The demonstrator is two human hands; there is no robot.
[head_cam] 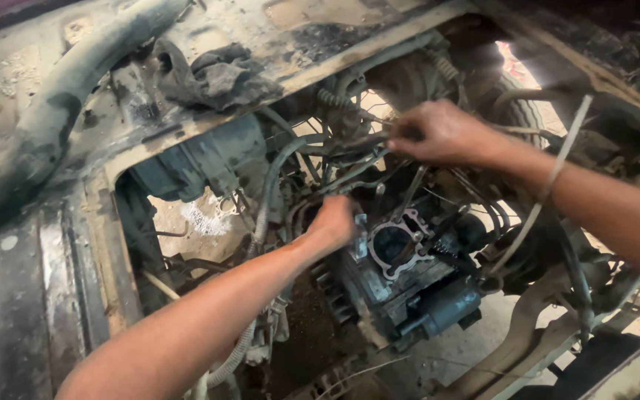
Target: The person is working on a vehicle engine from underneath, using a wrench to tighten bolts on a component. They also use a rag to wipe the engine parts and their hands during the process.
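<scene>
left fingertips hidden behind engine block (401,274), right hand (442,133) blurred

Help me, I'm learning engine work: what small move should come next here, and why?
Probably lift the right hand slightly to draw the cables it grips clear, since they hang above the open cylinder block that the left hand rests beside.
</scene>
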